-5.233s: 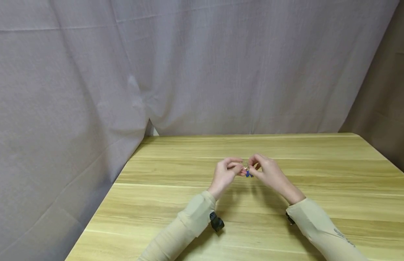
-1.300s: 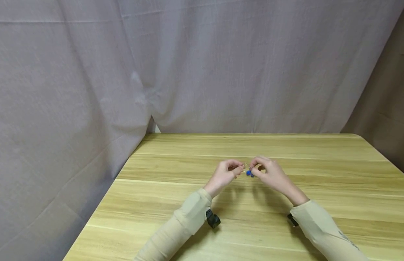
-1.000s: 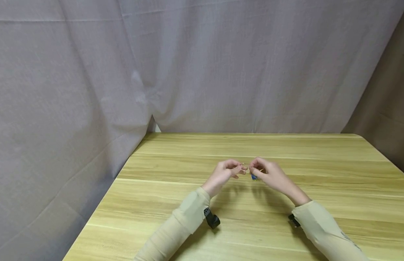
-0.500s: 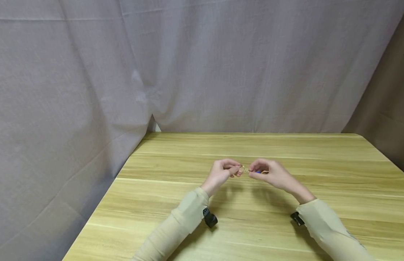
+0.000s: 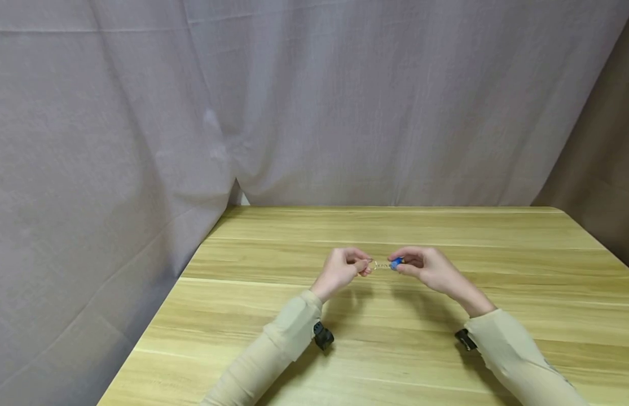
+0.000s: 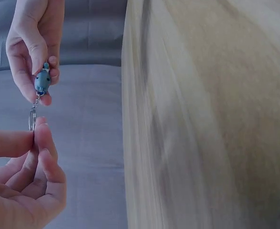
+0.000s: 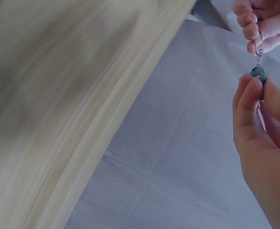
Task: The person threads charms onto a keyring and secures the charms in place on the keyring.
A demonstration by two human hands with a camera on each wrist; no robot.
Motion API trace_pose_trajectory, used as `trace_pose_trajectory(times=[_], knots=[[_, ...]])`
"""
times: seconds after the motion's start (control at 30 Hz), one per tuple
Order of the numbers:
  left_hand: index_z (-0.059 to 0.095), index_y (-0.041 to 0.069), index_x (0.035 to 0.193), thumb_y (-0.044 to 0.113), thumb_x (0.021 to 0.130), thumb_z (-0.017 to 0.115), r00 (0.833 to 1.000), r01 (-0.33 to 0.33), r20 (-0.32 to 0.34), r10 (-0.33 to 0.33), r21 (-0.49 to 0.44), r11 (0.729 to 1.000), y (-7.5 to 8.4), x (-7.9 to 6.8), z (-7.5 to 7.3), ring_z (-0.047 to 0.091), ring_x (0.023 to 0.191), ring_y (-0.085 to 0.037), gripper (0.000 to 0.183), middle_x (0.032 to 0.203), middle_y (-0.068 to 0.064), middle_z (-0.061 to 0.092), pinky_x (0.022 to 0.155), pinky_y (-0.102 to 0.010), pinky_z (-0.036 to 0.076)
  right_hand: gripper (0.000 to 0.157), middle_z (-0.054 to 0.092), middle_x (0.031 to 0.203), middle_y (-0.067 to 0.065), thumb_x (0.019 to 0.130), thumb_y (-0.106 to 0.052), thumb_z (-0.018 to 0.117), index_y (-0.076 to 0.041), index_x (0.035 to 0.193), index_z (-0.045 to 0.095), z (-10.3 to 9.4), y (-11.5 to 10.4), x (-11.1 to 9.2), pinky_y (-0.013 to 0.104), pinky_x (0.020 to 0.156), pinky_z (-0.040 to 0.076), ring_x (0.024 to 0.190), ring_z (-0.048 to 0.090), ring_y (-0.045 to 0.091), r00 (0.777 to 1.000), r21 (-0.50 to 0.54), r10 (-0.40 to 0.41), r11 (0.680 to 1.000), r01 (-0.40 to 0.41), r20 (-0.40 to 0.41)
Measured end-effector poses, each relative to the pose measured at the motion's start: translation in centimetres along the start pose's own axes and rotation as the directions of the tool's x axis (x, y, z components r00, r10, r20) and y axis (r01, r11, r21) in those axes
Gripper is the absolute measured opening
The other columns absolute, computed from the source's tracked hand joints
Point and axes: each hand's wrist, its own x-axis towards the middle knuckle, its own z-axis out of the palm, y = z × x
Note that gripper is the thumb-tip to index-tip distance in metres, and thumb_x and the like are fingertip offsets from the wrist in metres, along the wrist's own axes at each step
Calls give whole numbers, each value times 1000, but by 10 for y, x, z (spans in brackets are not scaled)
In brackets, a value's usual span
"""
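Observation:
A keychain stretches between my two hands above the table. Its small blue figure (image 5: 396,263) is pinched between the thumb and fingers of my right hand (image 5: 431,270). In the left wrist view the figure (image 6: 42,81) looks rounded, with dark spots. A short metal chain (image 5: 383,265) runs from it to a split ring (image 6: 32,119). My left hand (image 5: 339,272) pinches that ring between thumb and fingertips. Part of the ring is hidden by the left fingers, and in the right wrist view the fingers cover the figure's lower part.
The wood-grain table (image 5: 294,248) lies under both hands. Grey cloth (image 5: 314,113) hangs behind it and at the left, a brownish drape (image 5: 598,141) at the right. A black wrist camera (image 5: 323,336) sits on the left sleeve, another (image 5: 465,339) on the right.
My right hand has shifted from the ring and chain onto the blue figure, which earlier hung below the fingers. The hands have moved slightly apart, and the chain now lies nearly level between them.

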Motion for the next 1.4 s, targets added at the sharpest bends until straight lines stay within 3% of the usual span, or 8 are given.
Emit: trace_pose_trajectory(times=[0.2,0.3,0.43,0.6,0.83,1.07,1.27,1.4], knots=[[70,-3,100,1,89,64,1000,20,4,-20,88,996,1,0,-1,67,66,-9,13,85,-15,74,75,-35,62,24,69,104,28,86,10,63,11,110,65,4,3,0,24,75,60,88,72,26,996,-104,-77,992,73,-39],[70,-3,99,0,87,65,999,46,12,-47,123,991,2,2,-1,69,65,-12,13,84,-15,74,73,-34,62,25,70,101,27,84,9,65,11,109,65,6,7,1,28,75,61,86,71,34,994,-167,-93,982,83,-51],[71,-3,97,-4,84,65,997,78,7,-79,151,986,1,5,0,72,67,-21,14,81,-14,74,70,-35,62,25,71,100,25,83,8,67,9,108,67,8,11,2,28,73,61,83,72,31,995,-218,-86,973,75,-44],[72,-3,96,-9,77,64,993,114,19,-120,197,974,-5,9,1,73,72,-28,21,77,-13,74,63,-30,61,22,73,97,21,83,6,68,6,106,68,10,15,4,25,68,60,78,72,26,995,-260,-91,961,96,33],[73,1,89,-10,77,64,982,128,102,-160,268,955,-13,9,0,72,64,-24,18,75,-14,73,55,-25,57,20,74,94,15,85,-3,70,3,104,69,17,20,5,25,67,58,80,71,23,984,-300,-63,948,110,165],[71,2,88,-11,79,61,962,80,203,-183,431,899,-13,11,4,66,56,-15,19,69,-10,71,53,-22,56,13,69,94,9,86,-5,70,-1,98,70,24,21,3,27,70,58,82,66,19,963,-347,-69,924,160,261],[71,1,89,-8,83,61,942,77,246,-229,504,860,-12,13,7,66,56,-14,14,69,-9,71,53,-21,57,9,66,90,7,85,-5,70,-3,94,69,28,18,3,25,68,54,79,62,14,956,-375,-65,910,174,286],[69,-1,88,-7,84,63,931,93,265,-250,492,866,-12,14,8,63,54,-13,9,67,-8,69,52,-21,56,8,66,89,7,84,-3,70,-2,92,68,28,18,2,26,68,54,79,63,16,956,-386,-64,906,176,285]])
